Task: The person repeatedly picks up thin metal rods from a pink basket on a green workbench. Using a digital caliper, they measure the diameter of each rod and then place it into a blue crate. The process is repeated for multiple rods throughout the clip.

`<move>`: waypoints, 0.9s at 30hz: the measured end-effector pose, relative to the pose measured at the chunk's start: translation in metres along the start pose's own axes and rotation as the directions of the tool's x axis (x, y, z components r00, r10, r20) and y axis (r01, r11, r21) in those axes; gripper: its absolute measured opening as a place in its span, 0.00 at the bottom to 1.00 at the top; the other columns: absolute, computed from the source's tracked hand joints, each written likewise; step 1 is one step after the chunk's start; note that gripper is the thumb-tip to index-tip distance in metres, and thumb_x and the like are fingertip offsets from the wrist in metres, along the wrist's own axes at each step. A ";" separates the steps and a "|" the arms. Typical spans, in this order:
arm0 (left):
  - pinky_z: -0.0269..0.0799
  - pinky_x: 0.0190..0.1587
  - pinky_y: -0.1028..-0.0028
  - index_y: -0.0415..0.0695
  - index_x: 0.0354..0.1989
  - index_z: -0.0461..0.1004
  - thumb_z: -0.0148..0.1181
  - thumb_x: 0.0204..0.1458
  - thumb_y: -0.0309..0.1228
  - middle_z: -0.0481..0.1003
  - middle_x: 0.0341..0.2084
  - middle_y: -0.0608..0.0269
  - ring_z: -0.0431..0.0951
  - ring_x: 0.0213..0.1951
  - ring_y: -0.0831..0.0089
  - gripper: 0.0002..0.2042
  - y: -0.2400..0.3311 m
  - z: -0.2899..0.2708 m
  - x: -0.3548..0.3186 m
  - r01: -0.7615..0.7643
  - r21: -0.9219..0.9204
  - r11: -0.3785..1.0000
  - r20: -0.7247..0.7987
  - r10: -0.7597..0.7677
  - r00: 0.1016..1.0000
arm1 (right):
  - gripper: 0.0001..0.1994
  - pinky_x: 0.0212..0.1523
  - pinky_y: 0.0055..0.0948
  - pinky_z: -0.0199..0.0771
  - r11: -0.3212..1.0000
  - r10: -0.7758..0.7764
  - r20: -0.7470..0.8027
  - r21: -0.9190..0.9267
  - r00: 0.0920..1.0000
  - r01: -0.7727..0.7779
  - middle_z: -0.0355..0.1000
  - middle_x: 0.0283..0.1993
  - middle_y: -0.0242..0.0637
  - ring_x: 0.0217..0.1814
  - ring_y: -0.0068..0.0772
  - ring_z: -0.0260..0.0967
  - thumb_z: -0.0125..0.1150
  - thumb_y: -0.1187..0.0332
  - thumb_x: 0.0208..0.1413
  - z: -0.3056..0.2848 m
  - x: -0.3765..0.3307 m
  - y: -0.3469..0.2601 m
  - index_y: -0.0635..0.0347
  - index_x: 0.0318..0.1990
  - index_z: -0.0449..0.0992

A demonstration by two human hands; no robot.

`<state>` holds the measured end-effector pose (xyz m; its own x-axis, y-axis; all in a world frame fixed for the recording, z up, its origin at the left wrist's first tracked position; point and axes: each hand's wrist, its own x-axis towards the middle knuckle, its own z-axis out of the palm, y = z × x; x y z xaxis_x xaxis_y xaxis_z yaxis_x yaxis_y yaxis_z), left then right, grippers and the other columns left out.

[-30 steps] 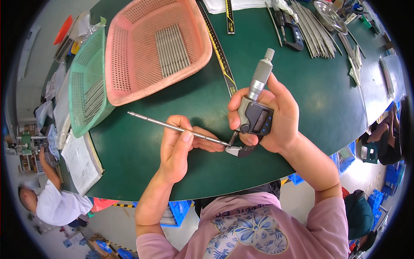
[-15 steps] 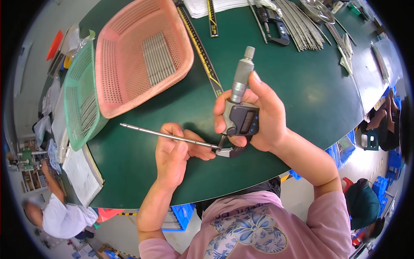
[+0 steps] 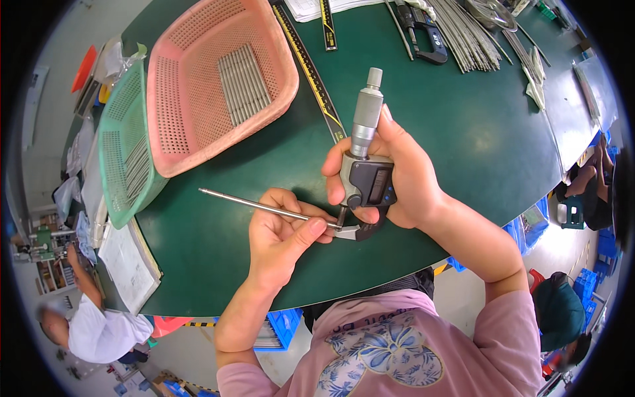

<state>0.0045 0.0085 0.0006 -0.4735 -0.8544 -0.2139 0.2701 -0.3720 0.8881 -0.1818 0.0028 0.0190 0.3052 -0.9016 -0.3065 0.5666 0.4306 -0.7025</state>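
My right hand (image 3: 413, 172) is closed around a digital micrometer (image 3: 370, 175), its grey thimble pointing away from me and its small display facing up. Between thumb and fingers, my left hand (image 3: 281, 235) grips a thin metal rod (image 3: 248, 202). The rod slants from upper left down to the micrometer, and its right end sits at the gap between the spindle and the anvil. Whether the jaws touch the rod is too small to tell.
Several rods (image 3: 245, 86) lie in a pink basket (image 3: 221, 151), beside a green basket (image 3: 135, 215). Steel rulers (image 3: 307, 73), a second micrometer (image 3: 431, 43) and a bundle of rods (image 3: 463, 36) are on the far side of the green table (image 3: 476, 132). Other people sit left and right.
My left hand has slid along the rod toward the micrometer, its thumb now close to the rod's right end. The micrometer has stayed nearly in place.
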 end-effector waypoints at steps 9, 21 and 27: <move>0.74 0.33 0.74 0.43 0.33 0.54 0.55 0.47 0.20 0.72 0.30 0.44 0.75 0.30 0.69 0.14 0.001 -0.001 0.000 -0.030 -0.015 0.999 0.081 0.031 0.996 | 0.34 0.13 0.19 0.57 0.988 0.101 0.004 0.121 0.995 -0.101 0.68 0.22 0.39 0.11 0.24 0.56 0.29 0.38 0.51 -0.003 0.000 -0.002 0.65 0.30 0.69; 0.73 0.34 0.74 0.39 0.33 0.60 0.55 0.46 0.18 0.72 0.28 0.52 0.74 0.30 0.71 0.10 -0.002 0.001 0.000 -0.004 0.011 1.000 0.059 0.003 0.998 | 0.34 0.09 0.19 0.56 0.999 0.033 -0.025 -0.008 0.999 -0.033 0.68 0.21 0.42 0.10 0.24 0.56 0.32 0.36 0.50 -0.001 -0.003 -0.004 0.63 0.29 0.69; 0.73 0.33 0.74 0.39 0.31 0.60 0.56 0.45 0.18 0.72 0.28 0.52 0.74 0.29 0.72 0.10 -0.001 0.002 -0.001 -0.008 0.016 1.000 0.043 0.007 0.999 | 0.35 0.09 0.19 0.56 1.000 0.018 -0.013 0.018 1.000 -0.017 0.68 0.22 0.43 0.10 0.25 0.56 0.27 0.37 0.52 0.000 -0.001 -0.002 0.64 0.31 0.69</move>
<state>0.0033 0.0102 0.0003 -0.5069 -0.8409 -0.1897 0.2602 -0.3590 0.8963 -0.1837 0.0032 0.0204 0.3050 -0.8944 -0.3272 0.5750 0.4468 -0.6854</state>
